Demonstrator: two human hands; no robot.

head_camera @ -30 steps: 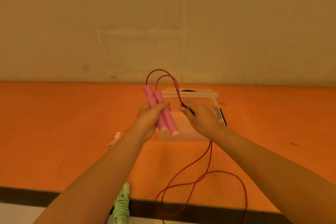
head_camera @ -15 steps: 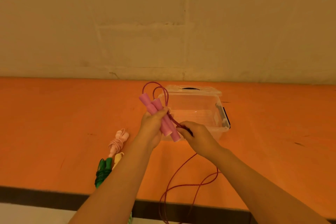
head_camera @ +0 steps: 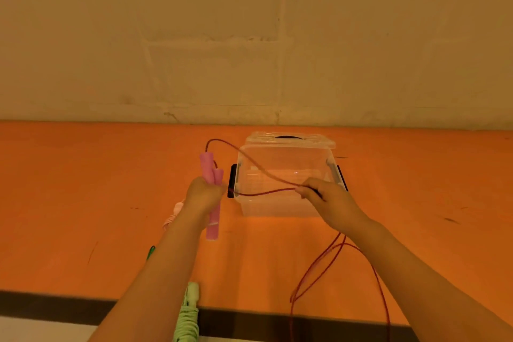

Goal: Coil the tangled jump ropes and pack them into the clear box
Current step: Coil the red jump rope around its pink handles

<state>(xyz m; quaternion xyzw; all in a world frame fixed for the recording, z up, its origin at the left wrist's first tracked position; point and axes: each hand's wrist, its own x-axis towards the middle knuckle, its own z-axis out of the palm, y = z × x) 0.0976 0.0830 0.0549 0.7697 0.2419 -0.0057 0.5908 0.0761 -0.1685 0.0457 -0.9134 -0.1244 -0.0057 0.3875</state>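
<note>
- The left hand [head_camera: 204, 196] is closed round two pink handles [head_camera: 212, 189], held side by side and nearly upright, just left of the clear box [head_camera: 286, 175]
- The right hand [head_camera: 329, 200] pinches the red rope [head_camera: 266, 175] between thumb and fingertips, in front of the box's near right corner
- From the handle tops the rope arcs up and runs right, across the front of the box, to the right hand; a second strand runs back from that hand toward the left hand
- Below the right wrist the rope falls in loose loops over the near edge of the orange table [head_camera: 83, 203]
- The clear box stands open toward the far side of the table; its lid [head_camera: 291, 139] lies just behind it
- A light green bundled rope [head_camera: 190, 311] lies at the near edge, a pale pink one [head_camera: 173, 214] and a dark green one [head_camera: 151, 251] peep out beside the left forearm
</note>
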